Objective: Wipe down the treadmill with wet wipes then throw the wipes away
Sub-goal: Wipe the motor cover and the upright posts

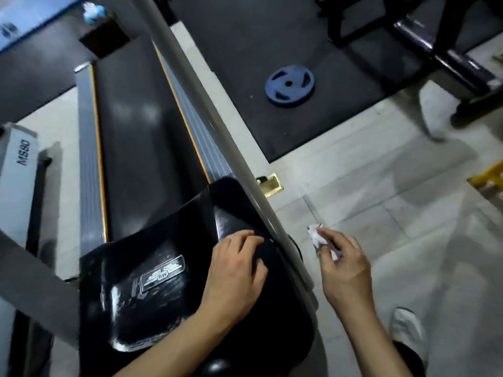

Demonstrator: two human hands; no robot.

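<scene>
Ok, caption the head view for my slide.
Left hand rests on the treadmill's black motor cover while the right hand holds a crumpled white wipe beside the grey handrail.

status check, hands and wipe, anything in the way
Left hand resting on the black motor cover, fingers loosely bent, holding nothing. Right hand gripping crumpled wipe, off the treadmill's side. Grey handrail runs between the hands.

A crumpled white wet wipe (318,238) sits beside the treadmill's (141,148) glossy black, seemingly smeared motor cover (152,300).

"MS80" on neighbouring machine (16,156), "BW" treadmill badge (162,273)
</scene>
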